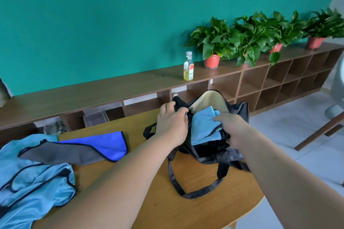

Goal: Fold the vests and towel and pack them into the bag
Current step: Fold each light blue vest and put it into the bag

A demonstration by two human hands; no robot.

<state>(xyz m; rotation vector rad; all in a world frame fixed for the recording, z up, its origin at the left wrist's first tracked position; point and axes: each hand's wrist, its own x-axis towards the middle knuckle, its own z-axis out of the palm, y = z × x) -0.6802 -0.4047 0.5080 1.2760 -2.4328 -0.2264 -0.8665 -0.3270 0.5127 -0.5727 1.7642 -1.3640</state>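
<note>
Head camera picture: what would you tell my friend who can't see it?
A person's right hand holds a folded light blue cloth in the mouth of a black bag while the left hand grips the bag's edge. On the wooden table to the left lie crumpled light blue vests and a blue and grey towel.

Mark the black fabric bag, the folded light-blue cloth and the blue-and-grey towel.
black fabric bag (201,154): head view, front wall
folded light-blue cloth (202,130): head view, top face
blue-and-grey towel (104,143): head view, blue part
</note>
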